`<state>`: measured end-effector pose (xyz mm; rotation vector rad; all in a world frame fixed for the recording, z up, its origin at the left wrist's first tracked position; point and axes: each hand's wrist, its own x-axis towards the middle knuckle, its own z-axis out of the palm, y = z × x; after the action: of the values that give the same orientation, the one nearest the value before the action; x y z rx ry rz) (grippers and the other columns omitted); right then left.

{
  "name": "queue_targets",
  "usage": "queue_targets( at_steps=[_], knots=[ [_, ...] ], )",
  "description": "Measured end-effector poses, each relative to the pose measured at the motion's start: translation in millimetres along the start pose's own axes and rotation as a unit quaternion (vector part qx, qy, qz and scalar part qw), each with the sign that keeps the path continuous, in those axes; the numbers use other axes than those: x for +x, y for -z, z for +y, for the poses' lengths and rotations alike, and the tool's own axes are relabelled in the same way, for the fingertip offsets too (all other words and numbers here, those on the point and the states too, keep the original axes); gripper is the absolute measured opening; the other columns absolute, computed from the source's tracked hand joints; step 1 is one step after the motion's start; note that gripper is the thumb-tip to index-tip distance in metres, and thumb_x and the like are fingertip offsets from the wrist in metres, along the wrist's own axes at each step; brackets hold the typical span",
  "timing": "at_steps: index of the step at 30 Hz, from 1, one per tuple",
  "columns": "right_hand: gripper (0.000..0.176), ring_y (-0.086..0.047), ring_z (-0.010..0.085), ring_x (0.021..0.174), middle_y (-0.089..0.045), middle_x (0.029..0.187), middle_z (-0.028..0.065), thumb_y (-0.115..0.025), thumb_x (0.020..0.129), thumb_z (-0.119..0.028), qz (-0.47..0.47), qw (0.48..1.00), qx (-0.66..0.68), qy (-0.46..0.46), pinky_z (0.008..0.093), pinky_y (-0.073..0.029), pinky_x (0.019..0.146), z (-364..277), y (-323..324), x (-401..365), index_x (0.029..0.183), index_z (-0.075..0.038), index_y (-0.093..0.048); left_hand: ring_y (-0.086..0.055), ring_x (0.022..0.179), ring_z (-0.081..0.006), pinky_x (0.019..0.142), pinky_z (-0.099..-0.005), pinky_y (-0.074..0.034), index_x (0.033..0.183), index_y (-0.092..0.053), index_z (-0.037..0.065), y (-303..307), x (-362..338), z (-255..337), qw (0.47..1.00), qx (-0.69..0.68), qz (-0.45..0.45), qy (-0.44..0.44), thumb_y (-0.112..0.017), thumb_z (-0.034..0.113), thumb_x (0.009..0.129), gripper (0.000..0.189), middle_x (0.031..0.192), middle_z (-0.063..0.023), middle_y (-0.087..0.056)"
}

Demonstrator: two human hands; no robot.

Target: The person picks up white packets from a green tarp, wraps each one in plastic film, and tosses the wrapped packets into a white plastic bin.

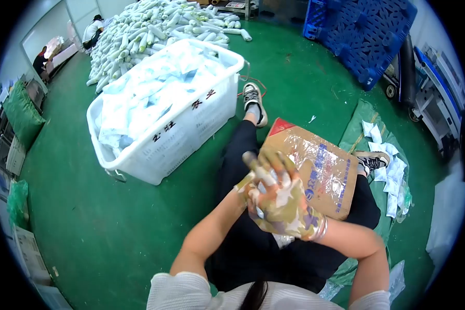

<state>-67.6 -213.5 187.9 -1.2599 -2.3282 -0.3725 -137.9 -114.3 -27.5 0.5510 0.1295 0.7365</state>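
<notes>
Two stained gloves meet at the taped cardboard's (325, 170) left edge: right hand (289, 206) fingers clasp the left hand (249, 187), whose grip is hidden.

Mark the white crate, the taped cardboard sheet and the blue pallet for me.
white crate (191, 129): head view, on its printed side wall.
cardboard sheet (328, 175): head view, on its taped face with blue print.
blue pallet (367, 31): head view, on the middle of its grid.
</notes>
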Motion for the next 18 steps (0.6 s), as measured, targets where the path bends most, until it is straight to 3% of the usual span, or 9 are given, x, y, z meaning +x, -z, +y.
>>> queue_targets(
  at_steps=[5, 6, 9, 10, 12, 14, 16, 17, 18],
  knots=[
    [0.01, -0.05, 0.0286, 0.067, -0.053, 0.075, 0.0093, -0.063, 0.073, -0.014, 0.2, 0.979, 0.016, -0.031, 0.043, -0.039, 0.064, -12.9, -37.6, 43.3, 0.075, -0.008, -0.055, -0.047, 0.117, -0.0164, 0.105, -0.0296, -0.034, 0.133, -0.04, 0.002, 62.8, 23.9, -46.4, 0.971, -0.159, -0.156, -0.085, -0.044, 0.035, 0.097, 0.049, 0.126, -0.0086, -0.052],
    [0.017, -0.05, 0.0279, 0.059, -0.05, 0.062, 0.0065, -0.066, 0.07, -0.013, 0.179, 0.973, 0.037, -0.137, 0.0409, -0.039, 0.062, -14.3, -41.8, 54.8, 0.067, -0.01, -0.05, -0.05, 0.112, -0.0147, 0.099, -0.0263, -0.04, 0.14, -0.032, 0.001, -21.9, 26.9, -38.5, 0.916, -0.373, -0.026, -0.145, -0.05, 0.043, 0.094, 0.065, 0.131, -0.0092, -0.049],
    [0.013, -0.053, 0.0286, 0.061, -0.053, 0.066, 0.0062, -0.067, 0.073, -0.012, 0.176, 0.955, 0.109, -0.212, 0.0388, -0.041, 0.064, -3.2, -64.1, 95.7, 0.068, -0.009, -0.055, -0.055, 0.11, -0.0178, 0.082, -0.0222, -0.051, 0.146, -0.019, 0.005, -76.2, -74.5, 110.6, 0.978, 0.204, -0.011, -0.042, -0.067, 0.056, 0.079, 0.097, 0.134, -0.0107, -0.047],
    [0.011, -0.057, 0.0294, 0.069, -0.059, 0.078, 0.0097, -0.066, 0.077, -0.013, 0.111, 0.953, 0.135, -0.246, 0.0377, -0.045, 0.068, -12.0, -67.7, 113.0, 0.071, -0.008, -0.059, -0.055, 0.11, -0.0178, 0.082, -0.0222, -0.051, 0.146, -0.019, 0.005, -68.9, -75.0, 122.4, 0.979, 0.2, -0.018, -0.043, -0.067, 0.056, 0.079, 0.097, 0.134, -0.0107, -0.047],
    [0.011, -0.06, 0.0286, 0.088, -0.06, 0.105, 0.0121, -0.067, 0.076, -0.017, 0.267, 0.717, 0.606, -0.215, 0.0351, -0.047, 0.074, -25.6, -137.0, 127.3, 0.079, -0.009, -0.061, -0.049, 0.12, -0.0224, 0.098, -0.0334, -0.045, 0.145, -0.018, 0.01, -55.1, -74.2, 129.6, 0.885, 0.407, 0.086, -0.21, -0.059, 0.051, 0.088, 0.082, 0.137, -0.0084, -0.043],
    [0.022, -0.055, 0.0326, 0.108, -0.053, 0.124, 0.0153, -0.069, 0.072, -0.02, 0.064, 0.975, 0.213, 0.009, 0.0391, -0.048, 0.084, -12.9, -133.1, 160.4, 0.09, -0.01, -0.061, -0.044, 0.123, -0.0235, 0.104, -0.0348, -0.039, 0.141, -0.026, 0.009, -35.1, -74.3, 143.5, 0.935, 0.231, 0.074, -0.259, -0.055, 0.041, 0.093, 0.064, 0.135, -0.0071, -0.042],
    [0.032, -0.052, 0.0353, 0.113, -0.054, 0.12, 0.0157, -0.07, 0.069, -0.022, 0.181, 0.963, 0.094, 0.176, 0.0443, -0.047, 0.087, -13.4, -90.0, 162.3, 0.097, -0.01, -0.059, -0.045, 0.119, -0.0223, 0.104, -0.0342, -0.037, 0.136, -0.034, 0.008, -35.9, -81.0, 178.9, 0.898, 0.264, 0.115, -0.332, -0.049, 0.034, 0.097, 0.05, 0.125, -0.006, -0.047],
    [0.032, -0.052, 0.0344, 0.113, -0.054, 0.121, 0.0155, -0.071, 0.069, -0.022, 0.091, 0.974, 0.12, 0.167, 0.0452, -0.046, 0.088, -6.8, -58.8, 145.5, 0.096, -0.01, -0.06, -0.044, 0.125, -0.0233, 0.106, -0.0411, -0.036, 0.134, -0.046, 0.008, 108.7, -93.0, 227.0, 0.947, 0.108, 0.174, -0.247, -0.056, 0.041, 0.091, 0.055, 0.133, -0.0072, -0.051],
    [0.032, -0.052, 0.0335, 0.114, -0.054, 0.121, 0.0153, -0.071, 0.069, -0.023, 0.005, 0.978, 0.149, 0.146, 0.0462, -0.045, 0.088, 2.4, -31.7, 126.1, 0.095, -0.009, -0.06, -0.049, 0.12, -0.0235, 0.101, -0.0411, -0.04, 0.127, -0.054, 0.006, 23.8, -94.1, 257.3, 0.894, 0.305, 0.17, -0.28, -0.051, 0.04, 0.093, 0.048, 0.128, -0.008, -0.056]
  ],
)
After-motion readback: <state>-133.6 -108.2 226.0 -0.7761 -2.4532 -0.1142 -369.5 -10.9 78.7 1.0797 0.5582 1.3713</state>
